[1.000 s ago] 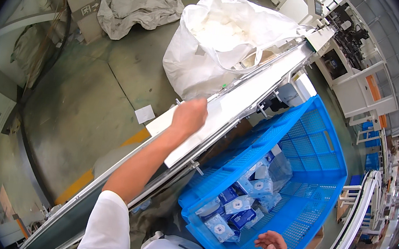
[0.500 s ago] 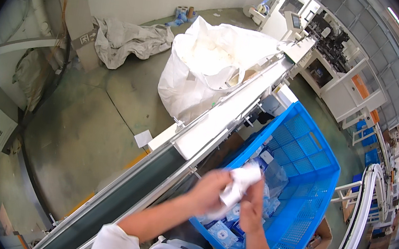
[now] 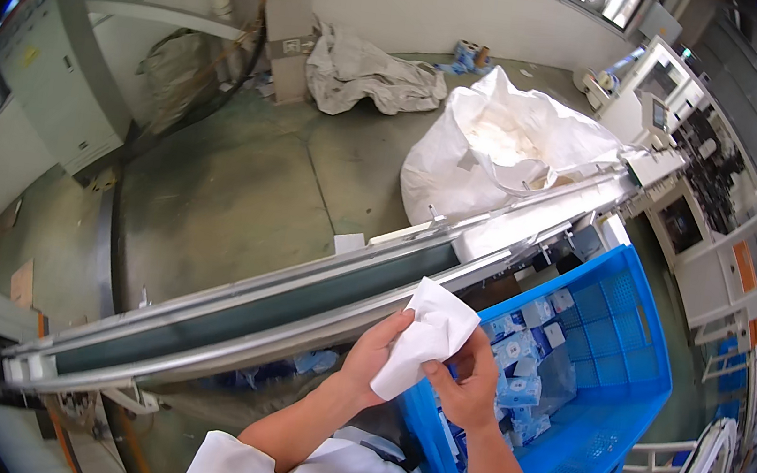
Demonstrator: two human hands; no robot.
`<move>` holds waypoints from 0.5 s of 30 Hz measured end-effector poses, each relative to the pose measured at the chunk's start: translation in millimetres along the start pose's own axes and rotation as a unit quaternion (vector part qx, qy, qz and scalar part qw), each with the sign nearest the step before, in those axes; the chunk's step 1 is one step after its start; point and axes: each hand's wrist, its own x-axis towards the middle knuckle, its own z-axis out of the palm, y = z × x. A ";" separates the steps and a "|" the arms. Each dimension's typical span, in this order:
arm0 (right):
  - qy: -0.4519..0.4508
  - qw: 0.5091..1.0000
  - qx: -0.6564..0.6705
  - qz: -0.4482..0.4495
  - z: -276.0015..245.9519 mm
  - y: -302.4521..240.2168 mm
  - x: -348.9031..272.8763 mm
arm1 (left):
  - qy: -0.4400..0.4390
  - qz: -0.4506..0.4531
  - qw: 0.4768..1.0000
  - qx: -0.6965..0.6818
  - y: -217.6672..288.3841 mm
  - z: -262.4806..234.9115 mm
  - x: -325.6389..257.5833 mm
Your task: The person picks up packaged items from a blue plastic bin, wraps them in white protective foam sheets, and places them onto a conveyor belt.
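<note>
A white folded tissue-like sheet [image 3: 424, 327] is held between my two hands, above the near edge of the blue crate and the side of the conveyor. My left hand [image 3: 371, 357] grips its left edge, with the thumb lying along it. On the other side, my right hand [image 3: 466, 384] pinches the lower right edge between thumb and fingers. Several blue and white packets [image 3: 520, 391] lie jumbled in the blue plastic crate [image 3: 610, 388], beside my right hand.
A conveyor with a dark green belt [image 3: 247, 310] runs past my hands on the far side. Beyond it stands a large white sack [image 3: 449, 165]. A white machine [image 3: 725, 260] is at the far right, and a grey cloth [image 3: 370, 75] lies by the wall.
My view has turned left, so the surroundings sit farther right. The white sheet, blurred and bunched before, now shows more of its face, still between both hands.
</note>
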 end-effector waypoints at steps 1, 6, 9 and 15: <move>-0.017 1.000 -0.006 0.023 1.1 -2.8 -8.7 | -0.007 -0.007 1.000 0.000 -7.9 -3.7 -4.7; -0.175 0.949 -0.190 -0.179 -2.2 -18.7 -42.7 | 0.059 -0.013 0.986 0.154 -42.8 -30.2 -59.5; -0.154 0.962 -0.196 -0.114 -1.8 -3.3 -68.5 | 0.091 0.117 0.968 0.203 -54.9 -54.4 -88.3; -0.133 0.927 0.306 0.174 22.8 -11.0 -112.9 | 0.032 0.331 0.736 0.590 -80.1 -23.0 -147.1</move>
